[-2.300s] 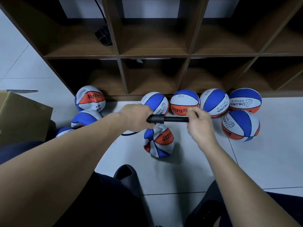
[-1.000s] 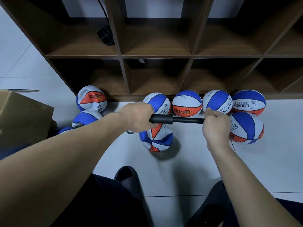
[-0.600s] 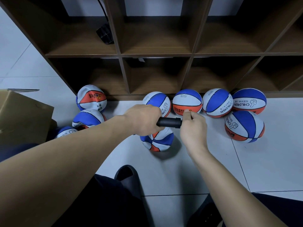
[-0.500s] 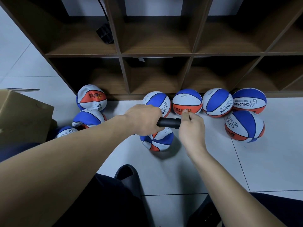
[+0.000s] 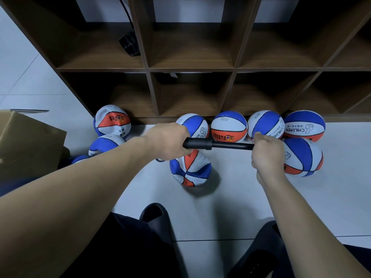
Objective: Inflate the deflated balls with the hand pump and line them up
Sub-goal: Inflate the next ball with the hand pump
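A dark wooden shelf unit (image 5: pixel 190 69) divided into open cubbies is seen across the far side, standing on a pale tiled floor (image 5: pixel 230 197). A black cable with a small black box (image 5: pixel 129 44) is seen in an upper left cubby. A brown cardboard box (image 5: pixel 26 141) is placed at the left. A dark slipper (image 5: pixel 155 217) is seen near the bottom centre.

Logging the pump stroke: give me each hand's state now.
Left hand: closed round the black pump barrel.
Right hand: closed on the pump's handle end.
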Tool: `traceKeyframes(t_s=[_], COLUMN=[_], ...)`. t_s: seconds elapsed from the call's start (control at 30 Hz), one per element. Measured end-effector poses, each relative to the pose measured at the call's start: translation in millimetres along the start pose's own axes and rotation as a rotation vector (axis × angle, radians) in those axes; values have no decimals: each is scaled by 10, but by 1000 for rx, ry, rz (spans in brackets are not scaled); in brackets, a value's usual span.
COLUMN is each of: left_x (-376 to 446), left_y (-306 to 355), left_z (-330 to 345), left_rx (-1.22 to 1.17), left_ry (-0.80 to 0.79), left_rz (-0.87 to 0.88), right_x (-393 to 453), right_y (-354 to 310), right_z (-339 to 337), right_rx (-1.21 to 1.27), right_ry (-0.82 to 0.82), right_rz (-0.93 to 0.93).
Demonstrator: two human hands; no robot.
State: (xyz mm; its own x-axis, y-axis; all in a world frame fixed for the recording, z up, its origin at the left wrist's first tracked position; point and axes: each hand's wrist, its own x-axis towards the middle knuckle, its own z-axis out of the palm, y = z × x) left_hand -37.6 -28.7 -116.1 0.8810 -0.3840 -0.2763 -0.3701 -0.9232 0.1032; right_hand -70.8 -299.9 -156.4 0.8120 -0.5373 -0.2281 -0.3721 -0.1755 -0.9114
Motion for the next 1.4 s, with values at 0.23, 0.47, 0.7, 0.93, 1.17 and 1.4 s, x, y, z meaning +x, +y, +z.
traceKeyframes(t_s=[0.23, 0.47, 0.7, 0.93, 1.17, 1.4], left_x=[1, -16, -15, -8, -11, -34], left_y=[102, 218, 216, -38, 66, 172], left_z=[59, 123, 103, -7, 98, 103], left_rx=[3, 15, -28, -11, 35, 6], left_ry=[-5, -5, -14, -38, -47, -39], left_rz=[19, 41, 56, 1, 11, 20], right_x=[-280, -578, -490, 12, -191, -406], right_y=[24, -9, -19, 5, 144, 92], right_z=[315, 509, 458, -29, 170, 429], right_rx=[-85, -92, -142, -25, -11, -60], right_ry=[-21, -85, -161, -71, 1, -39], right_rz=[-148, -165, -174, 29, 1, -121])
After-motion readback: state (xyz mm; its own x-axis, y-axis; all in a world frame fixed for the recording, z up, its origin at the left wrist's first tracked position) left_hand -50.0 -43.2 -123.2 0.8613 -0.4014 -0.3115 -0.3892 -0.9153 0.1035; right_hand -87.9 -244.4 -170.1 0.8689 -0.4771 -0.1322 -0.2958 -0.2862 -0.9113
